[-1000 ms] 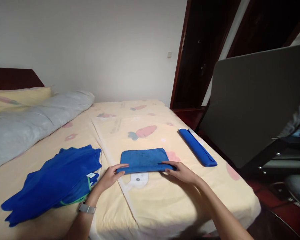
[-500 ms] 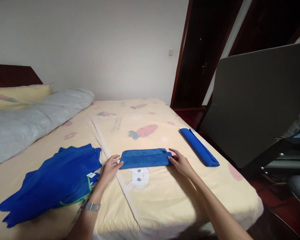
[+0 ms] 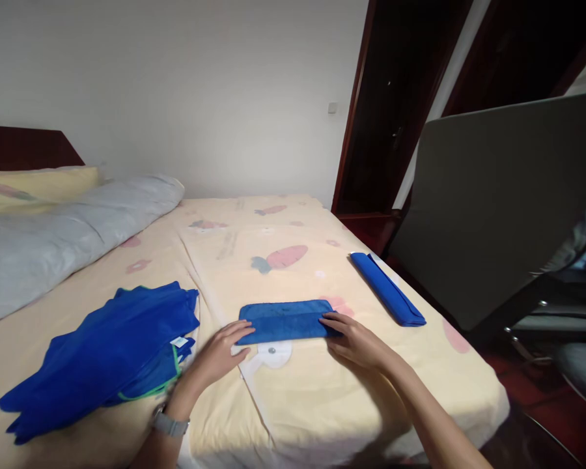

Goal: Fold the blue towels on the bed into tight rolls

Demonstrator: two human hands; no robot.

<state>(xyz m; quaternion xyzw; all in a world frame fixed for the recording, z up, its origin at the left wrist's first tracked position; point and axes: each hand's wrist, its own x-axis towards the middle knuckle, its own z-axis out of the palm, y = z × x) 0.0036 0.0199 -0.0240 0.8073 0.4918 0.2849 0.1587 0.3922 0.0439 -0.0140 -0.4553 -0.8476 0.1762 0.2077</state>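
Note:
A blue cloth [image 3: 286,320], folded into a long strip, lies flat on the bed in front of me. My left hand [image 3: 224,350] rests its fingertips on the cloth's left end, thumb apart, fingers stretched out. At the opposite end, my right hand [image 3: 354,339] lies with extended fingers on top of the cloth. Neither hand grips it. To the left of my left hand is a spread pile of blue cloths [image 3: 107,352], one with green edging and a white tag [image 3: 179,342]. Another blue cloth [image 3: 388,290], folded narrow, lies near the bed's right edge.
The bed [image 3: 293,407] has a yellow sheet with carrot and rabbit prints. A grey rolled quilt [image 3: 78,225] and a yellow pillow [image 3: 43,182] lie at the left. Right of the bed stands a large dark grey panel [image 3: 493,202]; a dark door [image 3: 405,98] is behind.
The folded cloth has shifted slightly toward me. Both hands went from pinching its ends to lying on top with fingers outstretched.

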